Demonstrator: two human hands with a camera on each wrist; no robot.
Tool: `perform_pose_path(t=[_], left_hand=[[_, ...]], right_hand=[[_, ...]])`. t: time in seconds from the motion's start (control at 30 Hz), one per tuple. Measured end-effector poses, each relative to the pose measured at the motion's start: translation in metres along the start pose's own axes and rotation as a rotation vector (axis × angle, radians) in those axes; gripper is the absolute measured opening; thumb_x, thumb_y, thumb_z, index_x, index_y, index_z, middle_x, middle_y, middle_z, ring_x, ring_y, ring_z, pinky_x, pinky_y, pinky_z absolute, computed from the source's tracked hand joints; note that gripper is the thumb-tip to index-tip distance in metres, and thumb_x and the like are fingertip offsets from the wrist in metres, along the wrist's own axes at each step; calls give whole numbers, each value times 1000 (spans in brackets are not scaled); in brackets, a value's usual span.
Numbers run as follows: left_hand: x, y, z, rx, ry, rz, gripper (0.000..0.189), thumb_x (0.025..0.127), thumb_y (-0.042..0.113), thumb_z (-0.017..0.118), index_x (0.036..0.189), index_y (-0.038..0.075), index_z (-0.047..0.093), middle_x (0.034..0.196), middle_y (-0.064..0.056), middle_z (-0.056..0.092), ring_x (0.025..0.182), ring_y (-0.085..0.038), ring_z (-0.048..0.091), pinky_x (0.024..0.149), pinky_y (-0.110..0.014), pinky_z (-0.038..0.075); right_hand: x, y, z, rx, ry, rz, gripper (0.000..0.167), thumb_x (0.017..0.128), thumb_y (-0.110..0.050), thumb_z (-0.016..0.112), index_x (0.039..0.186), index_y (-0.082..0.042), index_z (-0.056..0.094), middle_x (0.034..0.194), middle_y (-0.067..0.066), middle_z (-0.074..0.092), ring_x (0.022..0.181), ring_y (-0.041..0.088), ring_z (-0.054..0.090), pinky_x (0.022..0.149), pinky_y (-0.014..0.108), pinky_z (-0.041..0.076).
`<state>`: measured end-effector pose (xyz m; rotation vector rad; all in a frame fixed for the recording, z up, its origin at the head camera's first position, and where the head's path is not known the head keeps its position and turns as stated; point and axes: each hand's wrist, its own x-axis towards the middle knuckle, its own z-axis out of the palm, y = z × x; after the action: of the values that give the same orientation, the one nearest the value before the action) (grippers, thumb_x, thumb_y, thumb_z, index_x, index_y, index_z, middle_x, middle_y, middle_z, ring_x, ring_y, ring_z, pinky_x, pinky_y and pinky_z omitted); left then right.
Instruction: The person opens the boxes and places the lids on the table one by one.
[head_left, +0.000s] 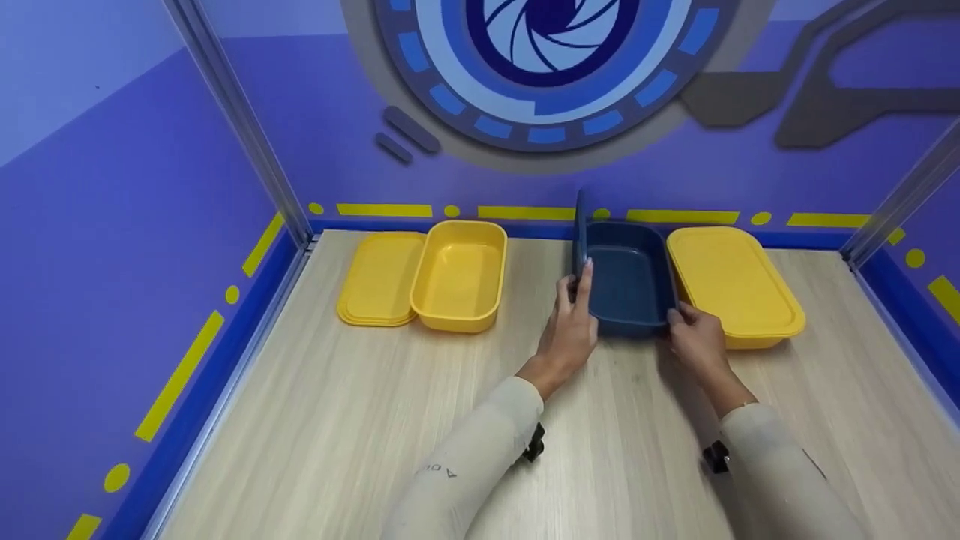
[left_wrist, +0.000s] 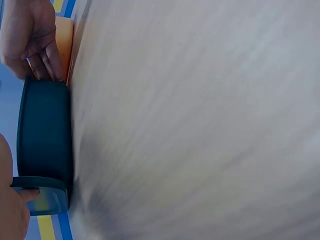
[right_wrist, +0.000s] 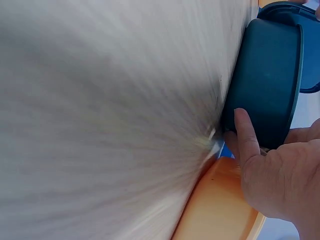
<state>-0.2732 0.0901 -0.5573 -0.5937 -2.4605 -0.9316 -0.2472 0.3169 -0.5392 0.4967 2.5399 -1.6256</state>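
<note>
In the head view, a dark blue rectangular container (head_left: 628, 274) stands uncovered at the back of the table. My left hand (head_left: 568, 334) holds its dark blue lid (head_left: 580, 234) on edge, upright against the container's left side. At the near right corner, my right hand (head_left: 699, 339) grips the container wall. The right wrist view shows one finger (right_wrist: 246, 132) of that hand lying along the outside of the container (right_wrist: 267, 75), near the table. The lid (left_wrist: 52, 200) also shows in the left wrist view, with a left fingertip on it.
Close to the right of the dark container is a lidded yellow container (head_left: 735, 281). Farther left stands an uncovered yellow container (head_left: 459, 274), with a yellow lid (head_left: 379, 277) beside it. A blue wall (head_left: 300, 135) rises behind the wooden table (head_left: 360, 420).
</note>
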Motion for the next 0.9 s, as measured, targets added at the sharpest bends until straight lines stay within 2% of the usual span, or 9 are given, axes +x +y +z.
perform_pose_path(t=[0.13, 0.3, 0.4, 0.47, 0.53, 0.67, 0.8, 0.9], left_hand=[[-2, -2, 1, 1, -12, 1, 91, 98, 0, 65, 171, 19, 15, 151, -20, 44, 114, -25, 70, 79, -24, 64], [-3, -4, 1, 14, -31, -7, 90, 99, 2, 64, 171, 21, 12, 149, -18, 46, 94, -21, 69, 71, -21, 62], [-2, -4, 0, -3, -18, -33, 88, 100, 3, 63, 171, 20, 13, 148, -18, 47, 90, -21, 68, 73, -24, 62], [-1, -5, -1, -39, 10, -67, 87, 100, 3, 62, 171, 18, 14, 149, -18, 47, 97, -24, 68, 77, -28, 64], [1, -6, -2, -99, 43, -110, 85, 100, 0, 61, 171, 14, 16, 151, -19, 46, 111, -27, 66, 90, -35, 64], [3, -7, -3, -203, 73, -176, 85, 99, -5, 58, 170, 12, 15, 157, -20, 42, 132, -30, 58, 112, -42, 56], [4, -6, -4, -236, 81, -202, 85, 98, -8, 58, 169, 11, 17, 158, -20, 41, 133, -32, 58, 115, -43, 54], [4, -6, -5, -220, 87, -228, 84, 98, -8, 59, 169, 11, 18, 158, -19, 41, 134, -31, 58, 118, -42, 52]], right_hand=[[-1, 0, 1, -2, 1, -3, 63, 115, -38, 38, 168, -6, 28, 170, 21, 40, 140, 31, 56, 82, 17, 58], [-3, -2, 3, -20, 32, -12, 60, 115, -33, 39, 167, -4, 31, 168, 22, 44, 143, 31, 55, 96, 32, 61], [-3, -2, 3, -27, 42, -15, 59, 115, -32, 38, 166, -3, 33, 166, 24, 45, 142, 31, 56, 92, 30, 61], [-2, -2, 2, -35, 43, -17, 59, 115, -32, 37, 166, -1, 33, 166, 24, 45, 141, 31, 55, 86, 22, 59], [-2, -2, 2, -35, 37, -22, 60, 115, -32, 37, 166, 0, 33, 166, 25, 45, 140, 31, 55, 81, 16, 55], [-1, -2, 1, -27, 27, -23, 60, 115, -32, 37, 166, 0, 32, 166, 24, 45, 137, 31, 55, 77, 13, 52], [-1, -1, 1, -22, 23, -24, 60, 115, -32, 37, 166, 0, 32, 166, 23, 45, 137, 30, 54, 78, 12, 51], [-1, -1, 1, -18, 21, -26, 61, 115, -33, 37, 166, 0, 32, 166, 24, 45, 138, 31, 54, 81, 16, 54]])
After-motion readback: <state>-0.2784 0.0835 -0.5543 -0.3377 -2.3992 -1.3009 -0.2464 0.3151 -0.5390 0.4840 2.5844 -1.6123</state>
